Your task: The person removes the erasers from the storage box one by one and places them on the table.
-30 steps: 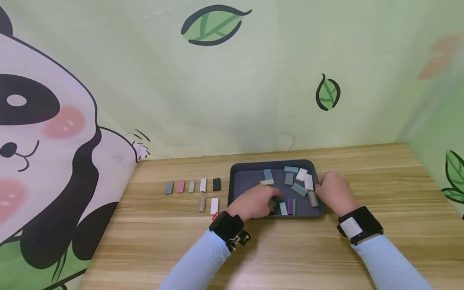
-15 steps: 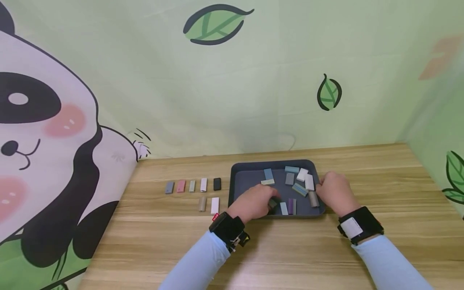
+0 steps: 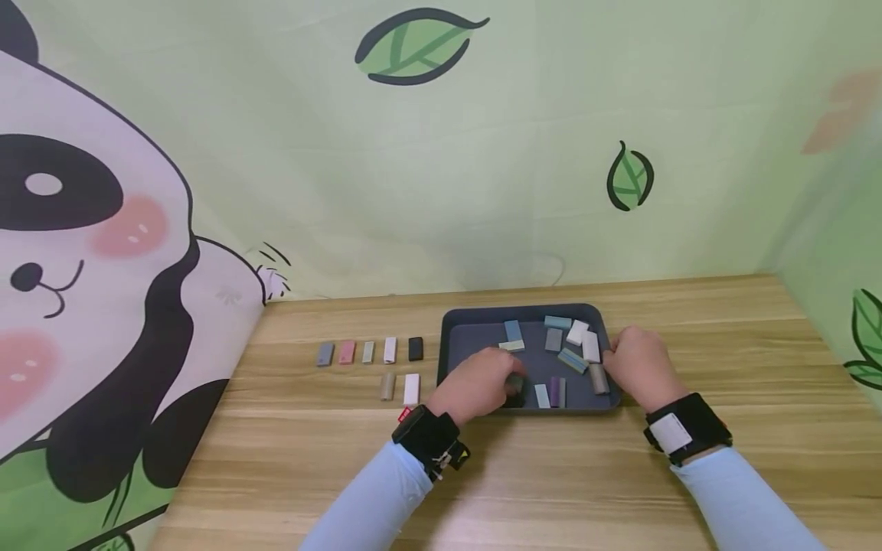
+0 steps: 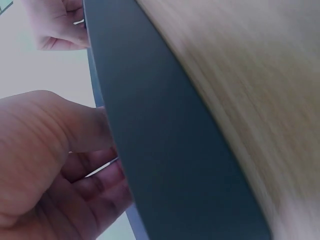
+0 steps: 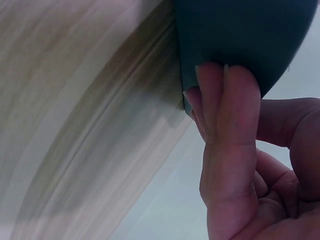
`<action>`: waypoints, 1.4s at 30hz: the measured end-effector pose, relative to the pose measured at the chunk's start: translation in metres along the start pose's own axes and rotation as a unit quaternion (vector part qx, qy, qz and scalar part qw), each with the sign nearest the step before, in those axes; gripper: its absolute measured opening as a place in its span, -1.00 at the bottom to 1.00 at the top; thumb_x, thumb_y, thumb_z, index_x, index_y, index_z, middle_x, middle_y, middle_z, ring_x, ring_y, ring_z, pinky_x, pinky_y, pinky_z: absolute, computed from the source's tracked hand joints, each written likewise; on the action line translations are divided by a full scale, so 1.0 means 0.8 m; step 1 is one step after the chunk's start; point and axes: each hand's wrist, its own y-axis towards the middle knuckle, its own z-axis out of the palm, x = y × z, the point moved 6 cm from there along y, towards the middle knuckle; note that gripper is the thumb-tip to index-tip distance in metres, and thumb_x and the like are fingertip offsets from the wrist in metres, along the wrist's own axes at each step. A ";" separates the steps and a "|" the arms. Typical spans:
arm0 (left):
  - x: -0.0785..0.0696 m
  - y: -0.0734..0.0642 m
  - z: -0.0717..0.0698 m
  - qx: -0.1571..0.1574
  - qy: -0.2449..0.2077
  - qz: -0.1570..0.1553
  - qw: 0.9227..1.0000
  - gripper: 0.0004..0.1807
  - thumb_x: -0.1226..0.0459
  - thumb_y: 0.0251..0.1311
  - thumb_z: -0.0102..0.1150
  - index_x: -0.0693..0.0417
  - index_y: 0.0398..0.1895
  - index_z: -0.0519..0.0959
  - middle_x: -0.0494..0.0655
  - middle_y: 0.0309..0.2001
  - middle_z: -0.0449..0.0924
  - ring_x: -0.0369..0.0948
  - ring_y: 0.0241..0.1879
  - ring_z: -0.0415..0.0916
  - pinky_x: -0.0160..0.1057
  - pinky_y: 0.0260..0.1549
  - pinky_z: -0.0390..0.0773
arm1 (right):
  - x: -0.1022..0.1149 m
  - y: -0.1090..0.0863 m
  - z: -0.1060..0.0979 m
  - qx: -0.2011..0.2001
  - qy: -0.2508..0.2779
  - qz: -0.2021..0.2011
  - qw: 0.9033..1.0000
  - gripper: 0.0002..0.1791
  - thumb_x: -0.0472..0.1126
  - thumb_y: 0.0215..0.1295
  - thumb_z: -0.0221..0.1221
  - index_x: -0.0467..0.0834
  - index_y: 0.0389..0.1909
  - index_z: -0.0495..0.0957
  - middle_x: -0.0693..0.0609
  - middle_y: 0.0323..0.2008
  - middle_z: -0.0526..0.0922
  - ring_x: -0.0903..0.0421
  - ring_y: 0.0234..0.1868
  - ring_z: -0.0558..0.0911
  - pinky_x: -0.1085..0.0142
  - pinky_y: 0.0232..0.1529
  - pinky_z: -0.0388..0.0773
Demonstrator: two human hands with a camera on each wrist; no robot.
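Note:
A dark grey tray (image 3: 468, 337) with small rectangular blocks stands on the wooden table. My left hand (image 3: 475, 383) reaches over its front left part, thumb and fingers curled at a small dark greenish block (image 3: 514, 384). In the left wrist view the tray wall (image 4: 150, 120) hides the tips of the left hand (image 4: 55, 155). My right hand (image 3: 641, 363) holds the tray's right rim. In the right wrist view, fingers (image 5: 232, 115) of that hand press flat on the outside of the tray wall (image 5: 235, 35), with the thumb over the rim's side.
Left of the tray, small blocks lie in two rows: a blue-grey one (image 3: 325, 353), a pink one (image 3: 347, 352) and a black one (image 3: 416, 349) among the back row, a white one (image 3: 411, 389) in front. Inside the tray are a purple block (image 3: 554, 392) and several others. A printed cloth wall stands behind.
My left hand has shifted slightly left within the tray, with the dark block at its fingertips. The right hand keeps its hold on the rim, and the head view has turned a little left.

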 end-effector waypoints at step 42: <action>0.218 -0.178 -0.069 -0.313 -0.188 -0.304 0.880 -0.62 0.18 0.12 0.21 0.21 -0.04 0.55 0.01 -0.25 0.60 -0.14 -0.32 0.53 -0.25 -0.43 0.53 | 0.001 -0.001 0.003 0.022 -0.001 0.014 1.000 -0.60 -0.27 0.20 0.03 -0.15 -0.85 0.39 0.11 -0.84 0.23 0.18 -0.78 0.33 0.37 -0.73 0.18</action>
